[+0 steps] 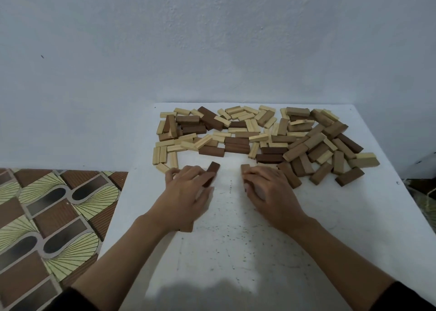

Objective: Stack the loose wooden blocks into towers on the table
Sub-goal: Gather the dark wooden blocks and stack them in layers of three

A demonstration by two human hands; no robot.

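Observation:
Several loose wooden blocks [257, 134], pale and dark brown, lie scattered across the far half of the white table [236, 251]. My left hand [186, 193] grips a dark brown block [212, 172] that sticks out past its fingers, near the pile's front edge. My right hand [269, 190] lies palm down with its fingers curled round another brown block [245, 168], whose far end shows beyond the fingertips. Both hands sit side by side on the table with a bare gap between them.
A plain pale wall [212, 39] stands right behind the table. A patterned brown and green floor [47, 216] shows to the left of the table's left edge. Dark clutter sits past the table's right edge.

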